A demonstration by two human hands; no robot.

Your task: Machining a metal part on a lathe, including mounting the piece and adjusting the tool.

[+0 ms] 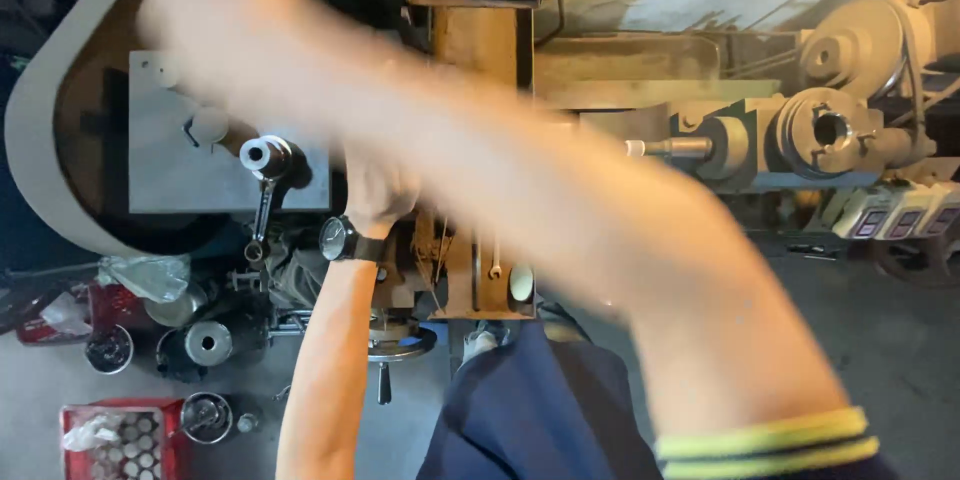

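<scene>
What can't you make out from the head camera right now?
- Right hand: smeared by motion blur; its grip cannot be told.
- Left hand: seen from the back, wristwatch facing the camera; what it grips is hidden beneath it.
- Machine middle: covered by the blurred right forearm.
- Red crate: cut off by the bottom edge.

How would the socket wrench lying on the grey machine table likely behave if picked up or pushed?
The socket wrench looks like solid metal, so probably stiff and heavy for its size. Its round socket head might roll slightly, but the long handle should stop it. The shiny finish could be slippery.
</scene>
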